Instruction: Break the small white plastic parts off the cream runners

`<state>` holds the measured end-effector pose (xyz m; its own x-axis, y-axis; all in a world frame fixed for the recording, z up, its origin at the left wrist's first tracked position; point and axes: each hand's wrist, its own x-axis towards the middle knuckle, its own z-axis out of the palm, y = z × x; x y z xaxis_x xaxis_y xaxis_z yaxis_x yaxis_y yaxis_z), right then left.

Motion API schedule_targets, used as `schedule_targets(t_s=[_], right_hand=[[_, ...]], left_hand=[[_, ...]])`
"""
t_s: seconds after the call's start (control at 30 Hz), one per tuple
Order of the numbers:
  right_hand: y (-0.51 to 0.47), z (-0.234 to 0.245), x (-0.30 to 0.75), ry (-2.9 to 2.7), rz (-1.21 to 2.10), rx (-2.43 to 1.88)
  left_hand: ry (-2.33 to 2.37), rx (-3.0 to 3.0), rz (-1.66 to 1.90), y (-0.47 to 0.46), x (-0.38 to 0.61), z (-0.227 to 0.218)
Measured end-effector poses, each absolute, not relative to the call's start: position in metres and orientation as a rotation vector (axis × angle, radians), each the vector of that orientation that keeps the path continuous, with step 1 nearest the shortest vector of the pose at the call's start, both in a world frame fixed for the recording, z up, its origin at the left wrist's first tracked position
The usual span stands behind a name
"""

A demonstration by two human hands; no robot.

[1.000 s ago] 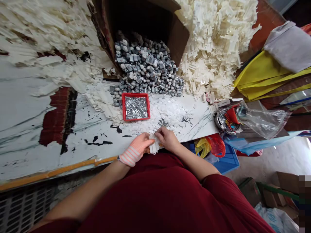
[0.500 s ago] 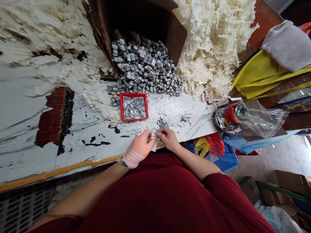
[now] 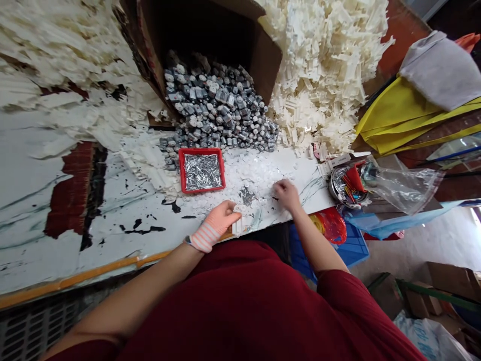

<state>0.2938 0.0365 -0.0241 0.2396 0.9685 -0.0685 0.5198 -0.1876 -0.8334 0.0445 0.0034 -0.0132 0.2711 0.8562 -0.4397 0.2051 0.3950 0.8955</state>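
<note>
Left hand point(image 3: 217, 225), lower centre of frame: striped orange glove worn, thumb and fingers closed. White plastic part point(image 3: 237, 226) pinched there, held roughly upright over the near edge of the desk point(image 3: 26, 200), just left of the dark gap below. Fine detail on the part's upper end can't be resolved.

Right hand point(image 3: 287, 195), right of centre: bare, fingers curled, motion-blurred. Whether anything is gripped can't be told. It is placed at the right edge of the scattered small white pieces point(image 3: 255, 170), well apart from the left hand.

Red tray point(image 3: 203, 190), centre of frame, is filled with loose metal pins point(image 3: 203, 171); its right side is bordered by the white pieces. Behind it, grey-and-white cylindrical units point(image 3: 225, 108) are spilled from a cardboard box point(image 3: 268, 65) at top centre. Cream plastic parts are heaped at upper left point(image 3: 63, 30) and upper right point(image 3: 326, 60).

Right side of frame: metal bowl point(image 3: 332, 193) loaded with mixed small items, clear plastic bag point(image 3: 409, 188) laid beside it. Blue crate point(image 3: 353, 250) is seen below desk level, red plastic bag point(image 3: 332, 226) placed in it.
</note>
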Motion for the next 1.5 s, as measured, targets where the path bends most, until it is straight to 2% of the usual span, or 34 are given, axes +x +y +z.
schedule_targets(t_s=[0.03, 0.1, 0.27, 0.33, 0.43, 0.53, 0.83, 1.03, 1.17, 1.2, 1.3, 1.37, 1.5], right_hand=[[0.048, -0.025, 0.318, -1.3, 0.577, -1.906], [0.065, -0.028, 0.36, -1.251, 0.435, -2.048], [0.067, -0.03, 0.372, -1.3, 0.56, -2.037], [0.054, -0.022, 0.341, -1.398, 0.618, -1.833], [0.032, -0.004, 0.281, -1.752, 1.001, -1.37], [0.018, 0.009, 0.237, -1.938, 1.181, -1.18], [0.026, 0.003, 0.223, -1.828, 1.434, -1.197], [0.014, -0.002, 0.202, -1.729, 1.356, -1.387], [0.054, 0.002, 0.214, -2.005, 1.439, -1.302], [0.074, 0.005, 0.223, -2.106, 1.359, -1.35], [0.146, 0.015, 0.257, -2.062, 0.497, -1.998], [0.186, 0.018, 0.276, -2.142, 0.1, -2.184], [0.221, 0.012, 0.29, -2.651, -0.099, -2.187]], left_hand=[[1.222, 1.042, 0.595, 0.004, 0.044, -0.016], [1.184, 0.948, 0.619, 0.004, 0.043, -0.02], [1.165, 0.92, 0.649, 0.005, 0.046, -0.018], [1.195, 1.003, 0.638, 0.006, 0.047, -0.015], [1.251, 1.092, 0.631, 0.005, 0.049, -0.01], [1.226, 1.127, 0.668, 0.002, 0.048, -0.006], [1.296, 1.443, 0.638, -0.005, 0.029, -0.008], [1.15, 1.194, 0.636, -0.006, 0.027, -0.009], [1.077, 1.042, 0.59, -0.007, 0.024, -0.001], [1.071, 1.033, 0.594, -0.007, 0.022, 0.0], [1.117, 1.028, 0.627, -0.005, 0.015, -0.001], [1.148, 1.021, 0.633, -0.004, 0.01, -0.004], [1.129, 0.98, 0.632, 0.0, 0.005, -0.009]])
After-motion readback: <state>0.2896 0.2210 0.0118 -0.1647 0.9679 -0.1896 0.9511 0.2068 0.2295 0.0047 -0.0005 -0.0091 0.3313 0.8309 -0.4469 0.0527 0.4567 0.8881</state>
